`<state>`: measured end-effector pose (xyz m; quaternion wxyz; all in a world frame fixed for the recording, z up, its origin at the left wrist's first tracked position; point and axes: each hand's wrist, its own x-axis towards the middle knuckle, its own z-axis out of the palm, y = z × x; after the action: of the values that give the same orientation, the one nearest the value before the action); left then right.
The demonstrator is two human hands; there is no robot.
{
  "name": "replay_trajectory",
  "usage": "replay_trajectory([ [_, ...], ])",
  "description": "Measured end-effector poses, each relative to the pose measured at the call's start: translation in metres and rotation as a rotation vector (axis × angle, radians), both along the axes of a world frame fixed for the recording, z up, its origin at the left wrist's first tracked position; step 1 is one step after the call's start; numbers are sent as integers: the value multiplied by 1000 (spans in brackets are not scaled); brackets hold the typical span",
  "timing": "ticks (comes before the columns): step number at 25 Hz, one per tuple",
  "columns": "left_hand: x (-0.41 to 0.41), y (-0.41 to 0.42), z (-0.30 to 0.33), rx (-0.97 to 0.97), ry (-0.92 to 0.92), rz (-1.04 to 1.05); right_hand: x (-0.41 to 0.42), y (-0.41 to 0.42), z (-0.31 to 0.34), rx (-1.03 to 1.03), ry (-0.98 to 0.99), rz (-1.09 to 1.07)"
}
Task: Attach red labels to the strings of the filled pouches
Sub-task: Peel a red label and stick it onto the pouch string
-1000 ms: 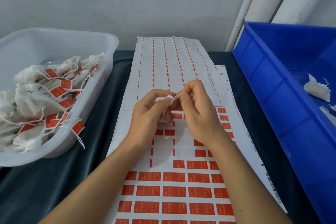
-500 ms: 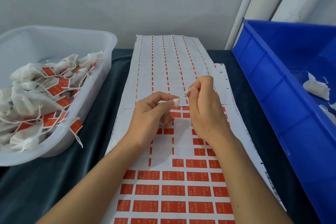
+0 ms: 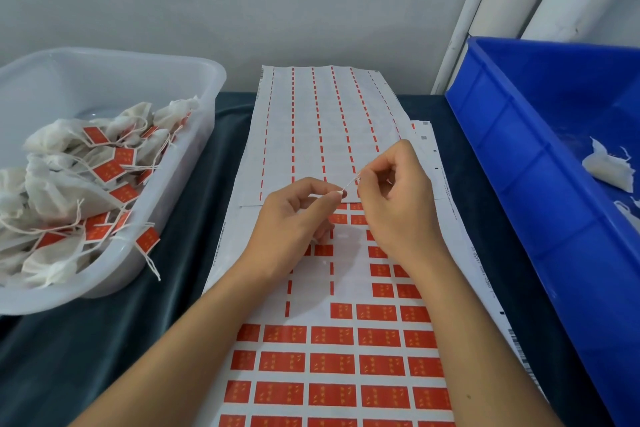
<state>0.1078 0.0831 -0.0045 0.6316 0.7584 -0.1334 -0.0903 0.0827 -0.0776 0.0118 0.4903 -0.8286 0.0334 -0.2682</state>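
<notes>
Above the label sheet (image 3: 332, 340), I am pinching a pouch (image 3: 341, 193) in my left hand (image 3: 294, 218) and pulling its string (image 3: 351, 181) taut with my right hand (image 3: 394, 201), fingers clenched on it

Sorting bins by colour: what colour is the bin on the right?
Blue bin, clearest in the head view.

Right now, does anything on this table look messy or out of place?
One red label and its string hang over the front rim of the clear tub instead of lying inside. Otherwise nothing stands out; the label sheet lies flat.
</notes>
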Motion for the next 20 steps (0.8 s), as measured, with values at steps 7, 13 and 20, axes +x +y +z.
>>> replay_trajectory([
  [7, 5, 2, 0, -40, 70, 5, -3, 1, 4, -171, -1, -24],
  [13, 3, 0, 2, -71, 102, -30, -2, 4, 5, -285, -90, -113],
  [20, 5, 10, 9, -232, 84, 78, -1, 2, 0, -67, -130, -15],
])
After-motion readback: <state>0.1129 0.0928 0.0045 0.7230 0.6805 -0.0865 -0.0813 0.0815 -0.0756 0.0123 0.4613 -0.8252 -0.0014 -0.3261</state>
